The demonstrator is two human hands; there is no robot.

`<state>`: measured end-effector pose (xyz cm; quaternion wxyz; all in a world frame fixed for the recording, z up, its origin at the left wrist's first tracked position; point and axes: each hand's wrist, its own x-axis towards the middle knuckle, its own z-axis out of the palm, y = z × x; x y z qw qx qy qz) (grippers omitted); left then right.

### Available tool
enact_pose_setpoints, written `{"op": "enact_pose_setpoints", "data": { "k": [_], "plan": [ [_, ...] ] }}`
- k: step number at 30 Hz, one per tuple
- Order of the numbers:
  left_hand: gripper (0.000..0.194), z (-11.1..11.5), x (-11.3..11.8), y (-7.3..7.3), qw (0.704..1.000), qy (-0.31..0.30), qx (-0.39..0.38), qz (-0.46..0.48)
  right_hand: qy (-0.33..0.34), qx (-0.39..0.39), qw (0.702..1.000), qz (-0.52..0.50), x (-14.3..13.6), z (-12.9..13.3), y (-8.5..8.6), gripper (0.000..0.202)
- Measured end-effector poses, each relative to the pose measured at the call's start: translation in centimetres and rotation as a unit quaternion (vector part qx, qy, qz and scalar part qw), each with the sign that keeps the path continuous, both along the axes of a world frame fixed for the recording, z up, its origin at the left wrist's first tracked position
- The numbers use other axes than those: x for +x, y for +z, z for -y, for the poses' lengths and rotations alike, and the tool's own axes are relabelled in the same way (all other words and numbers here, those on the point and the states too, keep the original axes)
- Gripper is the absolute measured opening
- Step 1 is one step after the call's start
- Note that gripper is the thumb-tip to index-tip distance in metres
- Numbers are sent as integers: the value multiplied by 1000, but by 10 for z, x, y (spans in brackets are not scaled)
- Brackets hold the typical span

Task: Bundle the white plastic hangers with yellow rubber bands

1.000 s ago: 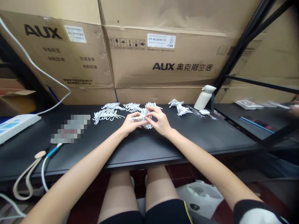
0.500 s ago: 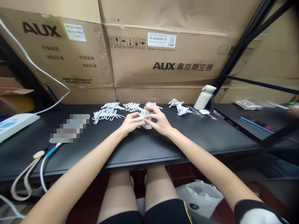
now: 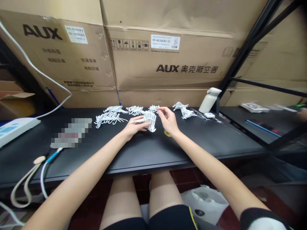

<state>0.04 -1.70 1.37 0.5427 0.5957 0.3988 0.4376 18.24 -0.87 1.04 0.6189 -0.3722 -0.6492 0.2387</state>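
My left hand [image 3: 134,127] is closed around a bundle of white hooks [image 3: 150,121] just above the table. The hooks' curved ends hang to the right, and a yellowish band shows where the bundle narrows. My right hand [image 3: 168,119] is just right of the bundle, apart from it, with its fingers loosely bent and apart and nothing visible in them. Yellow rubber bands [image 3: 167,133] lie on the table, partly hidden beneath that hand. Behind the hands lie more white hook bundles, one at the left [image 3: 107,118], one in the middle [image 3: 135,110] and one at the right [image 3: 183,109].
On the black table [image 3: 144,156], a pixelated phone-like object [image 3: 72,132] with a cable and a white power strip [image 3: 16,127] lie left. A pale bottle [image 3: 210,99] and a small white case [image 3: 209,115] stand right. Large cardboard boxes [image 3: 168,83] form the back.
My right hand has let go of the hook bundle and moved right. My left hand keeps hold of the bundle. The yellow rubber bands now show beneath my right hand.
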Motion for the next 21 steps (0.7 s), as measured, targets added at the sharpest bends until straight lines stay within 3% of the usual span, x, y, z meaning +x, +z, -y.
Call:
{"op": "enact_pose_setpoints", "data": {
  "k": [4,6,9,13,21],
  "plan": [
    [54,-1,-1,-2,1000,-17,1,21,70,-187,977,-68,-4,-3,1,24],
    [54,-2,-1,-3,999,-20,4,25,117,-232,962,-79,-7,-1,3,27],
    [51,-2,-2,-3,999,-29,2,34,150,-218,962,-72,-8,3,5,29],
    [47,-2,0,-1,998,-35,-8,48,141,-194,968,-78,-6,3,3,32],
    [45,-7,-2,-5,997,51,-16,50,100,-203,967,-114,-7,-5,-4,29]
  ]
}}
